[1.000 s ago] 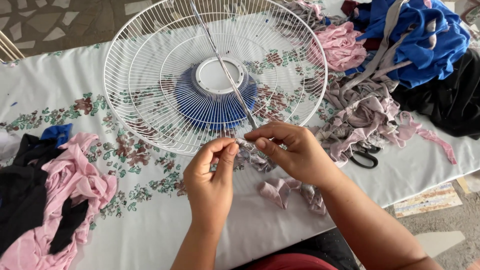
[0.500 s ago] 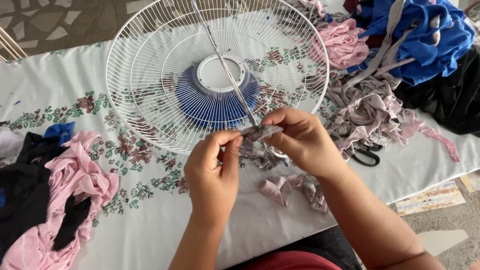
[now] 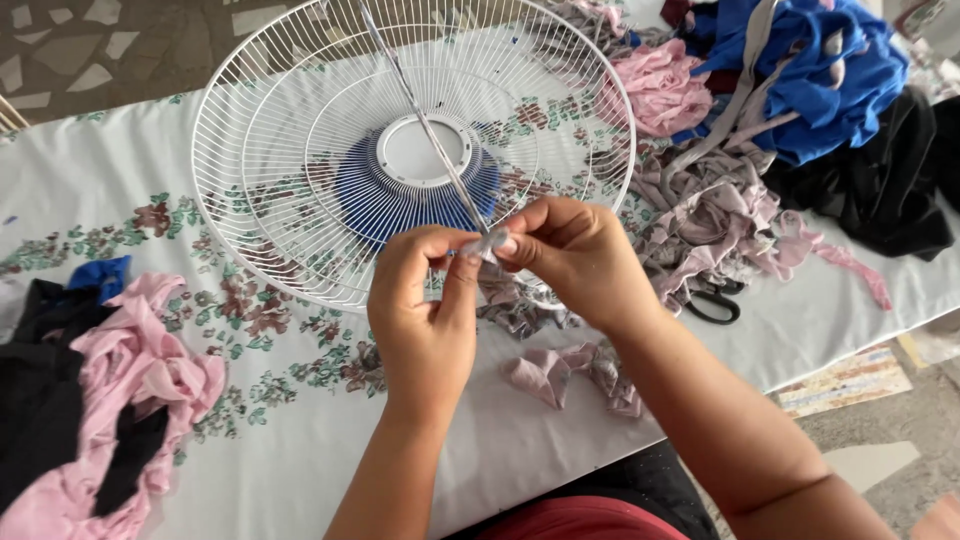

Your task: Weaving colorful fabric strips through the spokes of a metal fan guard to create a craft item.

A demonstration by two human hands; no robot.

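Note:
A white wire fan guard (image 3: 300,150) with a blue and white hub (image 3: 420,170) lies on the floral tablecloth (image 3: 150,215). My left hand (image 3: 425,320) and my right hand (image 3: 570,255) meet at the guard's near rim, both pinching a strip of grey-pink cloth (image 3: 487,245) at their fingertips. The strip runs taut across the guard (image 3: 420,110) toward its far side. More of the same cloth hangs below my hands (image 3: 520,310) and lies in a bunch on the table (image 3: 560,370).
Pink and black cloth scraps (image 3: 90,400) lie at the left. At the right sit a heap of grey-pink strips (image 3: 710,215), pink cloth (image 3: 660,85), blue fabric (image 3: 820,70), black fabric (image 3: 890,190) and black-handled scissors (image 3: 715,305). The table's near edge is by my body.
Both hands have risen slightly and drawn closer together at the guard's rim, pulling the cloth strip tighter between the fingertips.

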